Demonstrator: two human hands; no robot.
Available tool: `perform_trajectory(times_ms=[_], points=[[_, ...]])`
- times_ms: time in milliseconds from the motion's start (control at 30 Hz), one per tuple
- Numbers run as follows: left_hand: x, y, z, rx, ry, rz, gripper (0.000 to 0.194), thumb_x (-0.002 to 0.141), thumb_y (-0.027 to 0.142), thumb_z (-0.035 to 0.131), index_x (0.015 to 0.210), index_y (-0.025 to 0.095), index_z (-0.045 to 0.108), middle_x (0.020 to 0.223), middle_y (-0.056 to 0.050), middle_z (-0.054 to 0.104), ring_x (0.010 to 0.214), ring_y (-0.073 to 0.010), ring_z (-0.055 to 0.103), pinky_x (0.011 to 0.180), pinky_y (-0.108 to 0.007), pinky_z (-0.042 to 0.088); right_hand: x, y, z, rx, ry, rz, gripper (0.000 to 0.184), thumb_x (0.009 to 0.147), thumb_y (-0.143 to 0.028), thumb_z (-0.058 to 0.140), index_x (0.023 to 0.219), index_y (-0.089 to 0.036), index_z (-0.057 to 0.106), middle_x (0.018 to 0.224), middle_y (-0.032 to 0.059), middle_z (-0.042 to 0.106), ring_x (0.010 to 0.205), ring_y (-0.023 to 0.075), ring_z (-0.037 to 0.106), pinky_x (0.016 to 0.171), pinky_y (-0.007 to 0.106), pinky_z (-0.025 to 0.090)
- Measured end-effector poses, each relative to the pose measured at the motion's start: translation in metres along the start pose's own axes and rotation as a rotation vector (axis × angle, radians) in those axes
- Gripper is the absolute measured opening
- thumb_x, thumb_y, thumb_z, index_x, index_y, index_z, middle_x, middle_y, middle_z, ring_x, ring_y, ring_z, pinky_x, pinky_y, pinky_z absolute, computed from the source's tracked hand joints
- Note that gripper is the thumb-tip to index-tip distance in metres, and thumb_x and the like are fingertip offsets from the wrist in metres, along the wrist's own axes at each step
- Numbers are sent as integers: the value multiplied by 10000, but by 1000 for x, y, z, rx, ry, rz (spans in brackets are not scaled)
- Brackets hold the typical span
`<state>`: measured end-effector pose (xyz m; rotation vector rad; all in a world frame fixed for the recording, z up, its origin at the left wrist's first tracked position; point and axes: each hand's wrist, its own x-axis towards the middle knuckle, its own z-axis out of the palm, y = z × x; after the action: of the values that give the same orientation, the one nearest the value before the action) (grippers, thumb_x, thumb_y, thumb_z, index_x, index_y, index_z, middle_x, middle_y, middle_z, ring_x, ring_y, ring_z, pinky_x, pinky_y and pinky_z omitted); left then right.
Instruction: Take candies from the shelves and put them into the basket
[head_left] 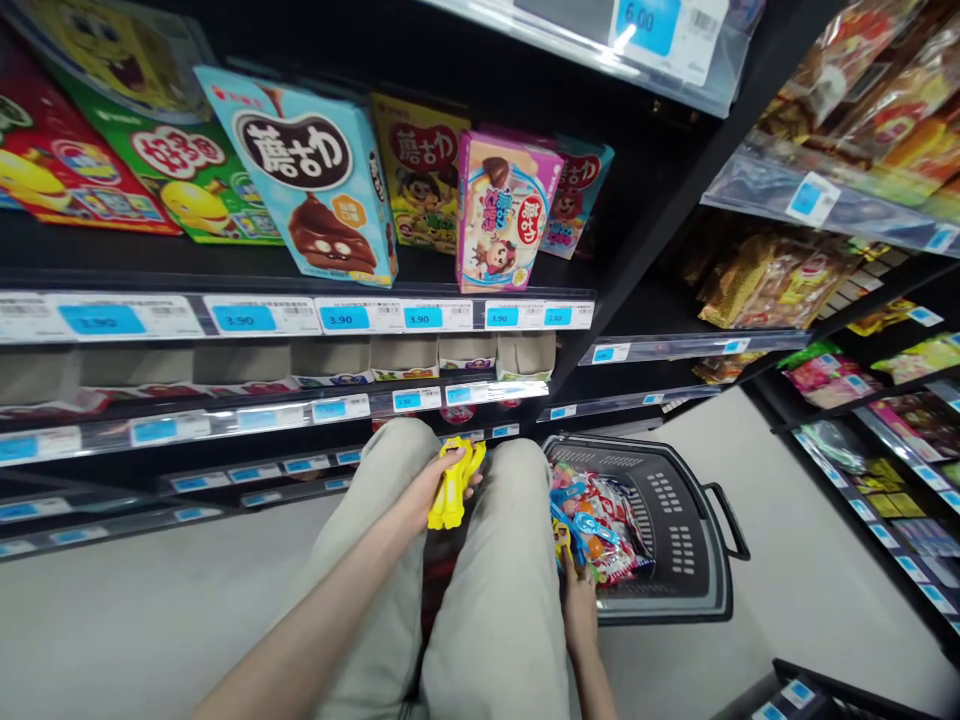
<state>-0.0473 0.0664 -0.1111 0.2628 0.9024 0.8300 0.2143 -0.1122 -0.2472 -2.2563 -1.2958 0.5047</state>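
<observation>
My left hand (444, 480) is closed around a small bunch of long yellow plastic pieces (450, 495), held between my knees in front of the lower shelves. What exactly they are is too small to make out. Down at the right, my right hand (579, 595) reaches over the near side of a dark shopping basket (679, 480). Its fingers are closed on a yellow plastic piece (561, 540), partly hidden by my leg. Inside the basket lie wrapped candy packs (619, 515) in red, white and clear plastic, with blue plastic pieces (589, 527) among them.
Snack boxes, including a light blue one (311, 185) and a pink one (502, 215), stand on the shelf ahead. Below sit open cardboard display trays (405, 355). Bagged foods (787, 275) fill shelves at the right. The basket's handle (731, 520) points right over the pale floor (795, 520).
</observation>
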Motion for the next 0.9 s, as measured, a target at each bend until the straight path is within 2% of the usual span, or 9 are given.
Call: perform_trajectory(times_ms=[200,333,433,533,567,633,700,800,900], points=[[0,-2,1,34,-10,58,473,731,271,643,1175,195,501,963,-75,634,587,-126,626,424,-192,463,-2,2,13,-121,-69,105,432,783,-403,396,1087,-233,652,1103,197,572,973,393,490,768,630,331],[-3,-3,4,80,-17,153,524,679,242,676,1162,198,478,859,-44,620,551,-126,605,434,-211,459,19,-12,-5,-36,-114,52,440,763,-471,409,910,-178,704,1004,193,628,937,380,536,782,572,385],[-5,-5,7,110,-24,186,533,641,230,701,1125,209,478,799,-8,595,526,-120,591,439,-216,451,29,-55,-35,84,-116,-50,487,820,-454,338,996,-119,646,1016,172,637,942,304,572,830,435,430],[-6,-6,9,158,-2,213,515,619,238,714,1081,207,488,802,1,588,506,-110,581,439,-216,444,20,-129,-64,294,-6,-110,379,857,-436,393,975,-149,611,984,130,651,889,270,593,772,371,451],[-7,-7,10,173,2,225,518,614,239,718,1077,207,487,801,4,588,502,-108,579,441,-215,442,13,-157,-69,346,-55,-148,343,860,-422,411,967,-160,607,932,112,660,829,256,606,721,349,459],[-8,-8,12,196,-8,257,533,609,244,725,1081,207,480,763,15,584,496,-108,574,447,-212,437,1,-208,-69,368,-288,-239,297,851,-383,452,1012,-170,584,784,70,662,661,221,610,617,315,459],[-9,-8,13,193,-22,277,544,613,255,726,1092,202,473,688,33,569,482,-109,561,453,-213,435,-7,-243,-57,309,-324,-272,337,809,-330,523,1101,-161,530,861,91,657,724,247,618,634,324,453],[-10,-7,13,142,-18,298,561,609,279,735,1097,195,471,625,53,545,470,-107,543,465,-216,432,-7,-260,-34,281,-316,-240,345,789,-245,516,1117,-143,480,871,111,654,753,269,624,611,324,442],[-6,-5,10,63,-9,332,524,652,389,702,1087,175,504,661,29,575,481,-106,538,462,-209,411,-1,-251,-21,340,-351,-230,308,803,-220,467,1101,-140,472,766,69,648,660,237,614,575,306,429]])
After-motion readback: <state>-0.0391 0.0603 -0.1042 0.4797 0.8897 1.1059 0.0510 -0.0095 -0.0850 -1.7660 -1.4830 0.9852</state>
